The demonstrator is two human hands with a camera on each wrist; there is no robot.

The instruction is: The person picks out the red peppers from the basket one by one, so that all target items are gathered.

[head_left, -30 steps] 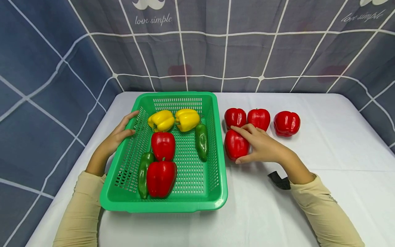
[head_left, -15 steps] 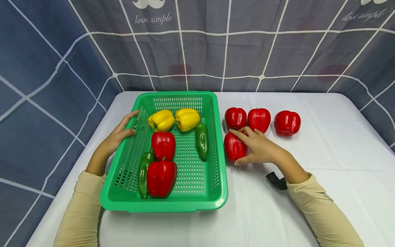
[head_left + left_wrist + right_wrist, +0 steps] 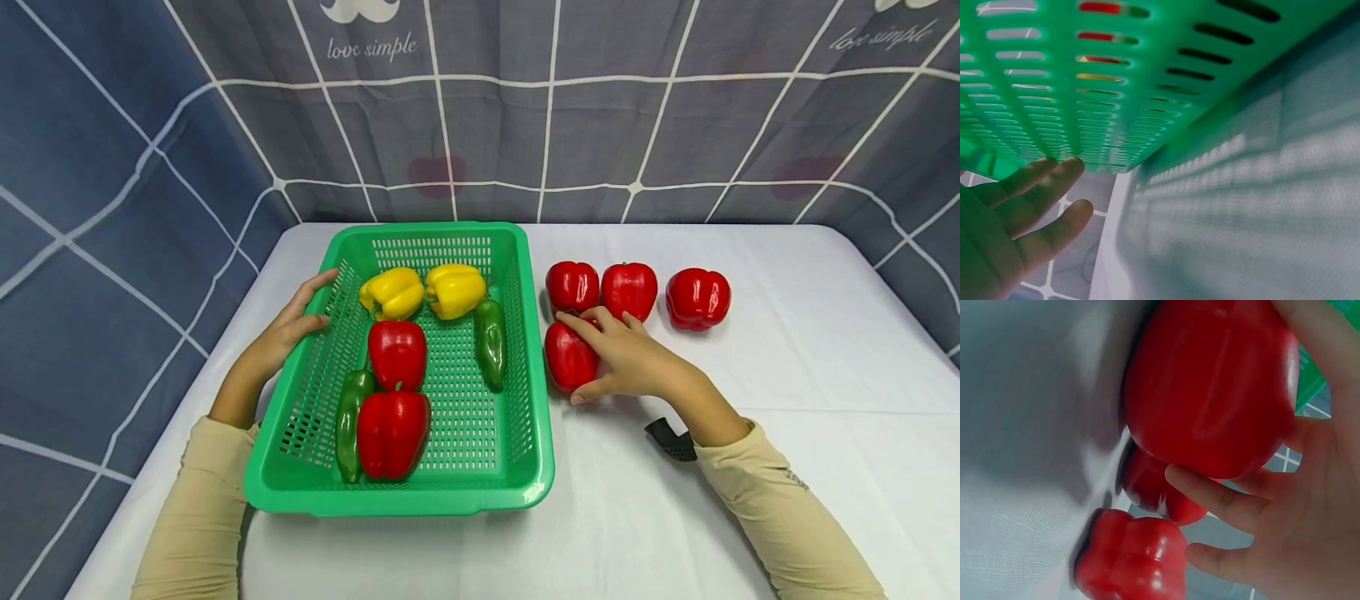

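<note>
My left hand [image 3: 283,332] holds the left rim of a green plastic basket [image 3: 397,503], with thumb and index finger over the rim. In the left wrist view, the other fingers [image 3: 1047,194] stretch beneath the rim along the outer wall. To the basket's right, my right hand [image 3: 630,354] grips a red bell pepper [image 3: 570,358] standing on the white tablecloth, its thumb and fingers on opposite sides. The right wrist view shows this pepper [image 3: 1210,387] close up, partly wrapped by the hand. Just behind it are two red bell peppers [image 3: 572,286], [image 3: 628,290].
A further red bell pepper [image 3: 697,298] sits farther right. Inside the basket lie two yellow bell peppers [image 3: 392,293], two red bell peppers [image 3: 396,354] and two green chili peppers [image 3: 491,343]. A grey checked curtain [image 3: 495,125] hangs behind the table. Under the right wrist is a black strap [image 3: 671,440].
My right hand and the red bell pepper in it shifted slightly left and toward me, against the basket's side, then stayed there. The left hand and basket kept their place.
</note>
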